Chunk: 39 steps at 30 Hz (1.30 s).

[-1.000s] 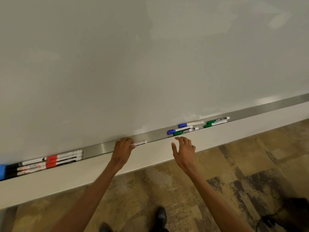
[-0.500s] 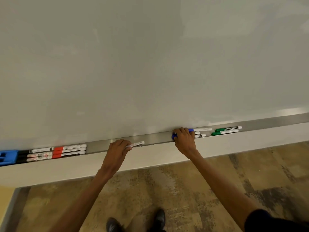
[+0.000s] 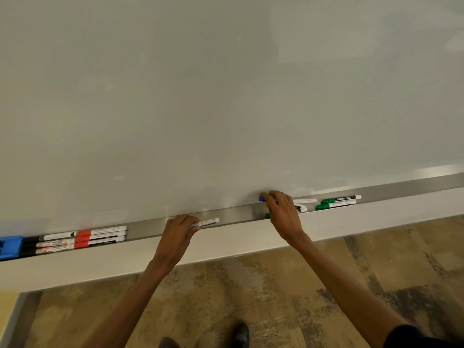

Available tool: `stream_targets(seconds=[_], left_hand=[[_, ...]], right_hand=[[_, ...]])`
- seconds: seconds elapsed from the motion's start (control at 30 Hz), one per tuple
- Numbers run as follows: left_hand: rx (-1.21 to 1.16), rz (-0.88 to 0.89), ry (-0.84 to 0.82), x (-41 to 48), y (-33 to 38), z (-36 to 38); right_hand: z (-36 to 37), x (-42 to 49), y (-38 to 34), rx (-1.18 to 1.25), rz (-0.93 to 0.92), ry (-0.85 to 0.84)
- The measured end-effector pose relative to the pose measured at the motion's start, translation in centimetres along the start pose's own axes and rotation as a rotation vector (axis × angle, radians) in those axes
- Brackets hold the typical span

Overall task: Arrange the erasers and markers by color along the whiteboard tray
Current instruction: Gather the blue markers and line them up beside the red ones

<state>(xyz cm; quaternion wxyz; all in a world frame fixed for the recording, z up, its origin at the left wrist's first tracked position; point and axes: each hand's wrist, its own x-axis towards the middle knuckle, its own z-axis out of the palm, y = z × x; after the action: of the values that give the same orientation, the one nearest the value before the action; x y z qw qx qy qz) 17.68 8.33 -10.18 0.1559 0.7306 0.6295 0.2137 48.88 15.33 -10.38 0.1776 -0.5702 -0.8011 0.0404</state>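
We see the left hand (image 3: pixel 179 231) curled around one end of a white-barrelled marker (image 3: pixel 206 223), whose free end pokes out to the right over the tray. The right hand (image 3: pixel 282 214) is closed over a small cluster of markers farther right; a blue cap (image 3: pixel 262 198) shows past the fingertips and a green cap (image 3: pixel 267 215) peeks out under the heel of the palm, though we cannot tell which of them the fingers actually pinch.

The long brushed-metal tray (image 3: pixel 236 217) runs along the foot of a large blank whiteboard (image 3: pixel 226 96), tilting upward to the right in our view. Under it sits a pale ledge (image 3: pixel 100 264), and below that a mottled brown and tan floor (image 3: pixel 276 297), where two dark shoes (image 3: pixel 241 334) stand.

At the left end of the tray lies a blue block eraser (image 3: pixel 10 247). Just beside it are three black-capped markers (image 3: pixel 47 243) stacked together, followed end to end by three red-capped markers (image 3: pixel 100 237). Well apart, to the right of the right hand, two green-capped markers (image 3: pixel 337 202) lie side by side, white barrels printed with dark labels. White barrel ends (image 3: pixel 305 201) stick out from beneath the right hand.
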Motion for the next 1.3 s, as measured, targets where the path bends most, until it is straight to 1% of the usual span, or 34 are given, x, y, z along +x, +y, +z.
stream_targets(seconds=[0.1, 0.27, 0.47, 0.7, 0.8, 0.93, 1.07, 1.17, 1.3], left_hand=[[0.008, 0.058, -0.013, 1.6, 1.6, 0.7], [0.008, 0.135, -0.024, 4.2, 4.5, 2.3], [-0.001, 0.173, -0.053, 5.6, 6.5, 4.5], [0.030, 0.156, -0.061, 5.0, 5.9, 4.8], [0.040, 0.125, -0.038, 4.4, 4.7, 4.3], [0.052, 0.057, 0.013, 3.4, 2.3, 2.9], [0.075, -0.027, 0.101, 1.3, -1.4, 0.5], [0.060, -0.118, 0.185, -1.1, -4.4, -2.1], [0.111, -0.235, 0.268, -5.0, -8.6, -6.1]], right_hand=[[-1.4, -0.2, 2.2, 0.027, 0.109, -0.054], [-3.2, -0.6, 7.3, -0.030, 0.194, -0.151], [-3.4, 0.0, 10.1, -0.129, 0.231, -0.267], [-2.7, 0.0, 10.7, -0.101, 0.246, -0.207], [-2.6, -0.3, 10.4, -0.057, 0.251, -0.141], [-2.2, -0.1, 8.4, 0.021, 0.216, -0.041], [-0.8, 0.8, 3.2, 0.102, 0.121, 0.004], [1.0, 1.8, -2.0, 0.172, 0.041, -0.038], [3.5, 3.2, -10.0, 0.277, -0.051, -0.120]])
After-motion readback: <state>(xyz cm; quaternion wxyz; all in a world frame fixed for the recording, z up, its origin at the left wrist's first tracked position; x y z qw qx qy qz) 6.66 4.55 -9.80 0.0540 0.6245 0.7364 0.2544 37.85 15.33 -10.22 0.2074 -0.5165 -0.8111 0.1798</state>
